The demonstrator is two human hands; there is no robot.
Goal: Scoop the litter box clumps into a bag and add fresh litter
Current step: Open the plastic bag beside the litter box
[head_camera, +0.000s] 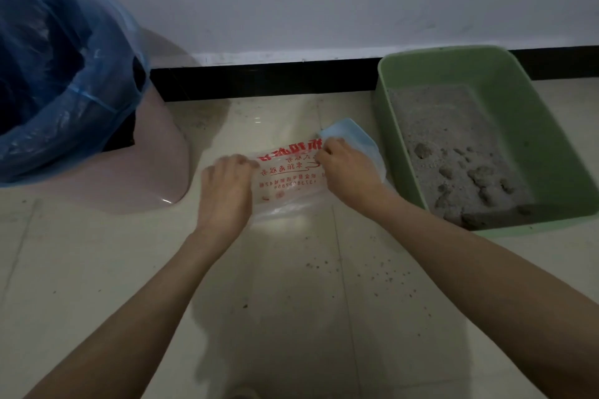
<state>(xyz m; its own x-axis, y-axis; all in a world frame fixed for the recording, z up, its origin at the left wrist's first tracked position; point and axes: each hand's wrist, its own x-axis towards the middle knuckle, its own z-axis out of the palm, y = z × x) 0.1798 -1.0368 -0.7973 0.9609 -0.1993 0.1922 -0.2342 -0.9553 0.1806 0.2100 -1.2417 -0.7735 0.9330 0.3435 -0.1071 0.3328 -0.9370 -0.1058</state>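
Scattered litter grains (327, 264) lie on the tiled floor (97, 269) nearest the camera. Beyond them, the left hand (227, 191) is closed on the left edge of a clear plastic bag (288, 185) printed with red text, which lies on the floor. The right hand (346, 168) pinches the bag's right edge. A light blue scoop (353, 136) lies just beside that hand. To the right, the green litter box (534, 126) holds grey litter with dark clumps (479, 178). At far left stands a pink bin (155, 146) lined with a blue bag (58, 81).
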